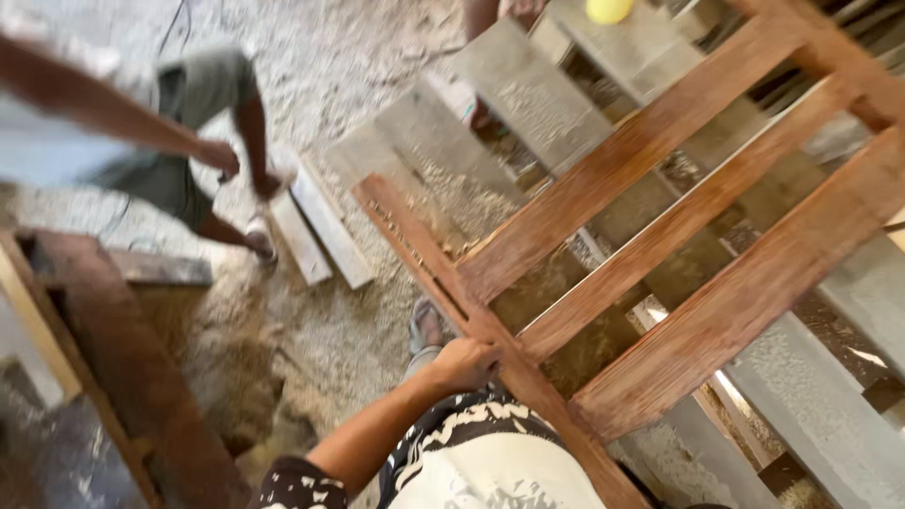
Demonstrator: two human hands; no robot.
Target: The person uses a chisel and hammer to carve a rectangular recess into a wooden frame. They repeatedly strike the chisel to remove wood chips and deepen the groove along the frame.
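Note:
My left hand (467,363) is closed around the long side rail of a reddish-brown wooden frame (660,236). The frame has three broad cross slats that run up to the right. It lies tilted over grey planks (528,94). My forearm comes in from the lower left, above my black-and-white patterned shirt (471,462). My foot in a sandal (424,325) shows just beyond the hand, on the sawdust. My right hand is out of the picture.
Another person in grey shorts (193,123) stands at the upper left, one arm stretched out, blurred. Sawdust (320,330) covers the floor. Loose boards (320,226) lie near that person's feet. A dark wooden piece (113,358) stands at the lower left. A yellow round thing (609,9) sits at the top.

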